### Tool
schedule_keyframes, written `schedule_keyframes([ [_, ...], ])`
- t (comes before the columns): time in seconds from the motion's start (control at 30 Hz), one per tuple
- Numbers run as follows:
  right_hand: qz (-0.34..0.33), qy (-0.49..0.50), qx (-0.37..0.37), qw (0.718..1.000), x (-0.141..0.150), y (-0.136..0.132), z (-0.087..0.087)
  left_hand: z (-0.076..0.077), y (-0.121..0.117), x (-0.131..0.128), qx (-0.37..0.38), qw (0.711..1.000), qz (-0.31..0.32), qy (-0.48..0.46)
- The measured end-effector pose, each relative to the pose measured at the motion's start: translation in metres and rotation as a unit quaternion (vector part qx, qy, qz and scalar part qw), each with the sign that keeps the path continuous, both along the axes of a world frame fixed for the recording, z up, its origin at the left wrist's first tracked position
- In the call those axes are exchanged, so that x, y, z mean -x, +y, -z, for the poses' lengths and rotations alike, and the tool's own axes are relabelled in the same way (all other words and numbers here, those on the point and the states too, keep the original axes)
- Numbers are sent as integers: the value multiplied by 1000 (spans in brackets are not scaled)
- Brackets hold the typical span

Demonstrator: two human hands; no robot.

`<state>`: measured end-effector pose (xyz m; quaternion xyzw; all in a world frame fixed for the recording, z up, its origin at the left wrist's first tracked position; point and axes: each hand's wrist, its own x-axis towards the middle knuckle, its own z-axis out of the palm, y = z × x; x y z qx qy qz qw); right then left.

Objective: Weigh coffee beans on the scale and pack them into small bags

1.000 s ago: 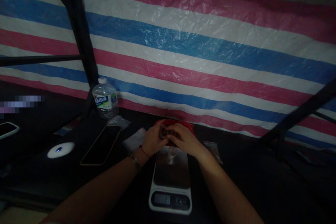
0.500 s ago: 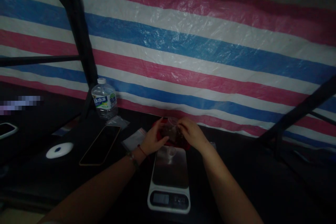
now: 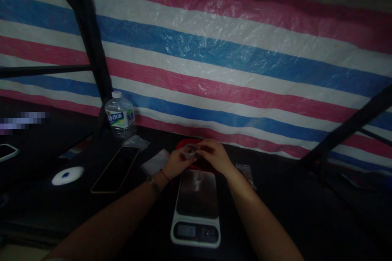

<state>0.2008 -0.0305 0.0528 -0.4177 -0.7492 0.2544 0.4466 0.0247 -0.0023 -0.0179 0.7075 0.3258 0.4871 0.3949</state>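
Observation:
My left hand (image 3: 177, 163) is closed on a small clear plastic bag (image 3: 190, 151) whose mouth gapes open. At the bag's right edge, my right hand (image 3: 215, 155) pinches with thumb and fingers. Both hands are over the red tray (image 3: 181, 143), which holds dark contents that are hard to make out and partly hidden by the hands. In front of them lies a white kitchen scale (image 3: 196, 228) with a metal plate and a display. A small clear cup (image 3: 199, 177) stands at the far end of its plate.
Left of the hands lie empty clear bags (image 3: 154, 163), a phone (image 3: 115, 170) and a white oval object (image 3: 67, 175). A clear bottle (image 3: 120, 116) stands behind. To the right is a filled zip bag (image 3: 246, 174). A striped tarp (image 3: 214, 85) hangs behind the black table.
Both hands have moved slightly left with the bag, and its open mouth now tilts more toward me. More of the filled bag on the right shows.

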Motion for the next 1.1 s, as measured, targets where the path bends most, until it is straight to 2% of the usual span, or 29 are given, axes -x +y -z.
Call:
schedule_keyframes([
  [0.13,-15,15,3,1000,1,1,0,4,1,1,15,1000,-12,24],
  [0.3,69,11,4,998,0,3,1,7,2,2,-34,999,-27,7],
  [0.4,89,17,23,996,-3,4,1,2,1,1,-36,998,-47,-29],
  [0.53,96,27,43,994,-6,4,-4,-21,-3,-1,-12,994,-93,-64],
  [0.67,102,66,49,991,-11,-4,-17,-53,-9,-1,-5,995,-92,-49],
  [0.73,108,79,50,990,-12,-9,-25,-64,-10,0,21,994,-92,-60],
  [0.87,136,85,23,987,-12,-21,-39,-78,-15,2,68,991,-65,-92],
  [1.1,95,118,55,987,-8,-52,-43,-98,-52,5,24,994,-61,-86],
])
